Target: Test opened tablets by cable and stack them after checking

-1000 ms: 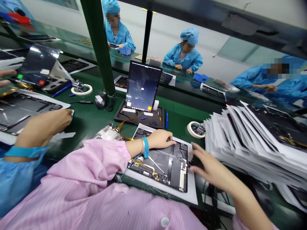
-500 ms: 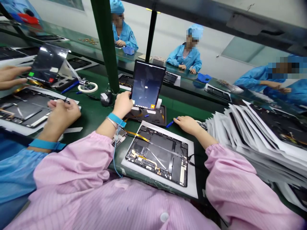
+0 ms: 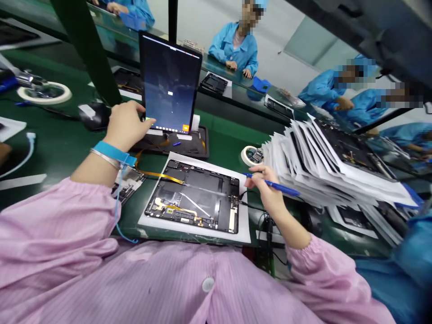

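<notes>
My left hand (image 3: 126, 126) is at the lower left edge of an upright tablet screen (image 3: 170, 81), thumb across its front and fingers around the side. The screen is lit and leans in a dark tray (image 3: 200, 146). My right hand (image 3: 265, 186) holds a blue pen (image 3: 281, 186) between thumb and fingers. Between my hands an opened tablet housing (image 3: 202, 193) lies on a white sheet (image 3: 243, 229), its inner parts showing. An orange flex cable (image 3: 160, 175) runs from the housing toward the screen. A blue wrist strap (image 3: 113, 153) circles my left wrist.
To the right rises a tall stack of white sheets with tablet housings (image 3: 303, 175). Rolls of tape (image 3: 248, 155) lie beside it and at far left. A black mouse (image 3: 92, 114) sits near a green post (image 3: 87, 49). Co-workers in blue (image 3: 234, 42) sit across the bench.
My right hand has picked up the blue pen from the bench and drawn it back toward me. My left hand stays at the screen's edge. The view has turned right and moved closer.
</notes>
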Action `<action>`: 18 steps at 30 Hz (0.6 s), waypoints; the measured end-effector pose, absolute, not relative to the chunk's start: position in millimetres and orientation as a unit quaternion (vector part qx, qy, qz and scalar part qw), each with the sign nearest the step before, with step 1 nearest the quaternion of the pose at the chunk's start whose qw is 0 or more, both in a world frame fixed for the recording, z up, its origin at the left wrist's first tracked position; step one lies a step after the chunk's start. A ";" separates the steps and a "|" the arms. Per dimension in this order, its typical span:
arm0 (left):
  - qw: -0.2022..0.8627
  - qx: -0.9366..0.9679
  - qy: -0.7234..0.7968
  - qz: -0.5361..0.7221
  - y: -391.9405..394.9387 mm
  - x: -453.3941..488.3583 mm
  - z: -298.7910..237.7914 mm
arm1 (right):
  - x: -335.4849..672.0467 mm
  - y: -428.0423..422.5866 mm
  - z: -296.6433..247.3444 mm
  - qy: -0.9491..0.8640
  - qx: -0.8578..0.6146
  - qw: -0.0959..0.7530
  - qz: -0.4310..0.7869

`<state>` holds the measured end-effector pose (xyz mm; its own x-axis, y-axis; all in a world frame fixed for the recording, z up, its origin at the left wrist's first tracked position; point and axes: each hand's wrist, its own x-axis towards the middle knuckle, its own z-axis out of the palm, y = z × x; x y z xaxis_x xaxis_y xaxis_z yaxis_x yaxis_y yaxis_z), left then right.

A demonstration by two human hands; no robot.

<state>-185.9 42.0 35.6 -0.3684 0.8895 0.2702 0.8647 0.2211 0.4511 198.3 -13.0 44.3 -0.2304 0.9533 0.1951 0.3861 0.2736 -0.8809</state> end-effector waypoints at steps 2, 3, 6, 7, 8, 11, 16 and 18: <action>0.097 0.634 0.719 0.269 26.8 -161.2 46.3 | 205.3 -22.7 23.6 -0.657 -0.508 0.388 0.399; 0.153 0.672 0.680 0.250 18.9 -147.3 49.1 | 207.2 -25.8 14.0 -0.645 -0.521 0.395 0.396; 0.276 0.755 0.578 0.140 -1.4 -108.5 45.7 | 208.0 -31.1 -5.3 -0.632 -0.536 0.411 0.378; 0.285 0.770 0.561 0.103 -6.2 -98.9 41.8 | 207.4 -32.1 -8.3 -0.634 -0.536 0.411 0.377; 0.278 0.780 0.555 0.074 -9.8 -91.3 37.4 | 206.6 -32.6 -10.0 -0.635 -0.536 0.409 0.378; 0.229 0.793 0.564 0.028 -14.2 -80.4 26.7 | 204.9 -32.2 -11.0 -0.645 -0.542 0.390 0.372; 0.211 0.793 0.571 0.003 -13.2 -80.0 24.0 | 204.4 -28.2 -12.4 -0.684 -0.541 0.351 0.342; 0.208 0.793 0.573 0.003 -13.4 -80.0 24.8 | 204.7 -27.7 -14.0 -0.688 -0.542 0.348 0.334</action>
<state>-80.0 -13.4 24.8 0.3443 0.9092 -0.2342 0.9069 -0.2576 0.3333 204.7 -27.7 -14.0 -0.1705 0.9783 0.1174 0.5125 0.1898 -0.8375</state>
